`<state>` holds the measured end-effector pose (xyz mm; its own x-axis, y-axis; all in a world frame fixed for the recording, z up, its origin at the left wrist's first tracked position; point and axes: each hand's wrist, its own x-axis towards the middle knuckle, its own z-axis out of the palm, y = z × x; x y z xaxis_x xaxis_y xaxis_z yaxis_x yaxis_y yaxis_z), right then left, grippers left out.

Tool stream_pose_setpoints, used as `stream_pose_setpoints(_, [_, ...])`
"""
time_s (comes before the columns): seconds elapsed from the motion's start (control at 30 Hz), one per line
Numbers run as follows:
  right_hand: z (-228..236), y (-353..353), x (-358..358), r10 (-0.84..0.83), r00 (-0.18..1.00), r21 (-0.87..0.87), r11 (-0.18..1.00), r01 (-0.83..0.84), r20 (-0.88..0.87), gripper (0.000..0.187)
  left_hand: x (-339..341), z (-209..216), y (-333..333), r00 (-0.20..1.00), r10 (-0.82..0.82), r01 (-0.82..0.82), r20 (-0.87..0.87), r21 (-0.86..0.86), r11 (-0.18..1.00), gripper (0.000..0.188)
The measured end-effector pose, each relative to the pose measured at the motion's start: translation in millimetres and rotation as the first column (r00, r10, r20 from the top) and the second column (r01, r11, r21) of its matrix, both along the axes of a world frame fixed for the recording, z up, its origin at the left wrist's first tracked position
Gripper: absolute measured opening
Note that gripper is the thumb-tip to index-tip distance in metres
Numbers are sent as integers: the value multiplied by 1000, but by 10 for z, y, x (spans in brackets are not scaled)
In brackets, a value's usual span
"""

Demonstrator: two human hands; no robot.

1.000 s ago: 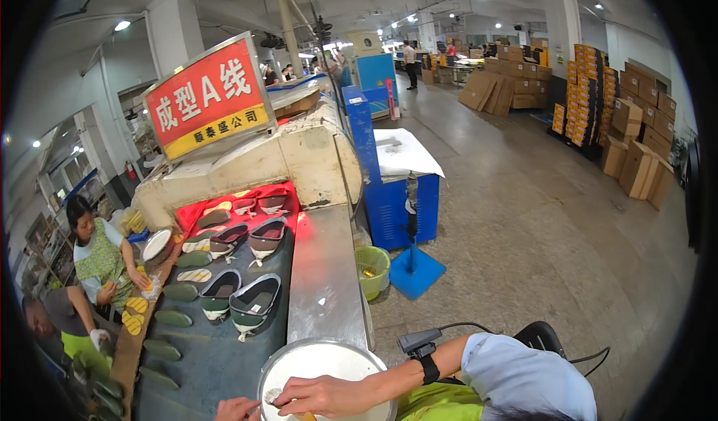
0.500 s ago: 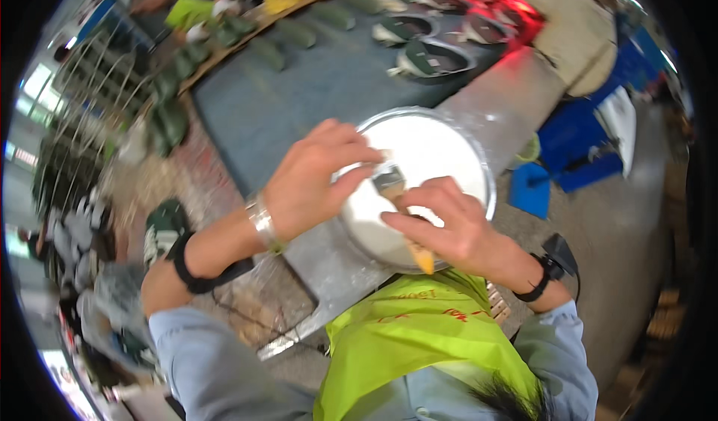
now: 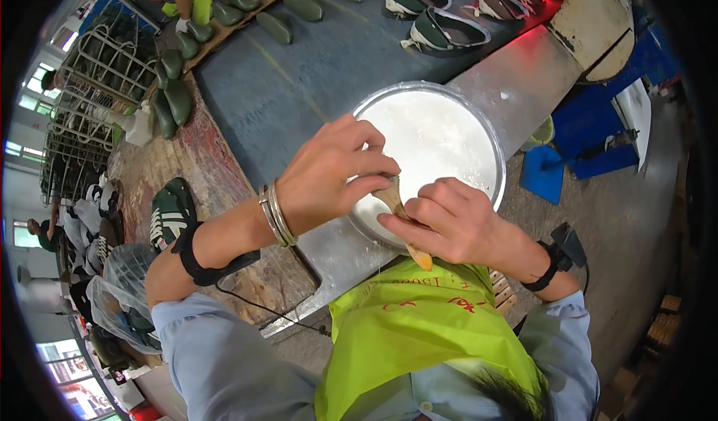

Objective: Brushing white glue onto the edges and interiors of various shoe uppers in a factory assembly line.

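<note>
Left grip, right grip on wooden-handled tool.

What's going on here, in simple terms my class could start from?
A person in a lime apron holds a wooden-handled tool over a round pan of white material. The left hand pinches its far end; the right hand grips it nearer the yellow tip. Beyond the pan, shoe uppers and green sole-shaped pieces rest on a grey belt.
</note>
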<state>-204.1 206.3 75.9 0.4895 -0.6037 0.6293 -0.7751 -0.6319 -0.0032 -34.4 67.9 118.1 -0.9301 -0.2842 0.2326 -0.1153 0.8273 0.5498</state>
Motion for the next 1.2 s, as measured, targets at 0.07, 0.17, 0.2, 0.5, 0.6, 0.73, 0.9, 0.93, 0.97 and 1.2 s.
stream_pose_setpoints(0.07, [-2, -53, -52, 14, 1000, -12, 1000, -14, 15, 38, -83, -45, -51, 999, -43, 42, -12, -37, 998, 15])
stream_pose_setpoints(0.17, [-16, -97, -163, 47, 999, -26, 999, -47, -12, 19, -198, -59, -39, 993, -120, 115, -14, -216, 970, 11])
stream_pose_setpoints(0.2, [-39, -118, -180, 50, 999, -45, 998, -50, -1, 15, -241, -52, -5, 991, -134, 128, -2, -287, 949, 13])
stream_pose_setpoints(0.5, [-37, -139, -472, 28, 995, -192, 981, -10, 91, 9, -338, 120, 58, 999, -51, 45, -3, -407, 912, 23])
stream_pose_setpoints(0.6, [-21, -28, -576, 31, 959, -127, 992, 6, 282, 10, -211, 233, 143, 998, 57, -69, -41, -393, 917, 23])
stream_pose_setpoints(0.73, [-53, 38, -648, -15, 888, -237, 961, 139, 460, 27, -188, 273, 309, 998, 65, -69, -24, -415, 907, 15])
stream_pose_setpoints(0.9, [-55, 32, -730, -224, 904, -241, 915, 324, 364, 26, -215, 183, 539, 920, 196, -384, 339, 681, 624, 45])
stream_pose_setpoints(0.93, [-72, 47, -671, -201, 908, -249, 919, 304, 368, 26, -309, 109, 730, 943, 139, -332, 303, 818, 470, 55])
stream_pose_setpoints(0.97, [-81, 26, -585, -202, 936, -298, 910, 288, 288, 25, -366, 66, 877, 966, 114, -259, 233, 898, 355, 52])
stream_pose_setpoints(1.2, [-156, 89, -408, -154, 984, -292, 940, 175, 94, 30, -383, -264, 1130, 974, 204, -108, 98, 993, 41, 36])
